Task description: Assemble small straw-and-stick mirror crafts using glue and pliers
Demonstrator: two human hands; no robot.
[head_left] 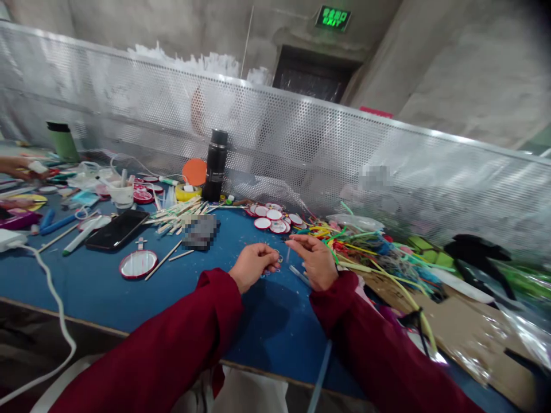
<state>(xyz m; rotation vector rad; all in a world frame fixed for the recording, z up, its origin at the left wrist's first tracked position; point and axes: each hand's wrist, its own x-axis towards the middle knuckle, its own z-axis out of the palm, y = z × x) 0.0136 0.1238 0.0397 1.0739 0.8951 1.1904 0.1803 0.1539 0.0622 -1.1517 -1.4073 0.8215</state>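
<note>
My left hand (253, 265) and right hand (315, 261) meet low over the blue surface (107, 287), fingertips pinched on a small clear ring (279, 259) between them, equally near both.

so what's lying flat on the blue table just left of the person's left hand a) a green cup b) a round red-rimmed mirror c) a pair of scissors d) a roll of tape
b: a round red-rimmed mirror lies flat on the blue table, left of the left hand, with thin wooden sticks beside it; the green cup stands far off at the back left.
</note>
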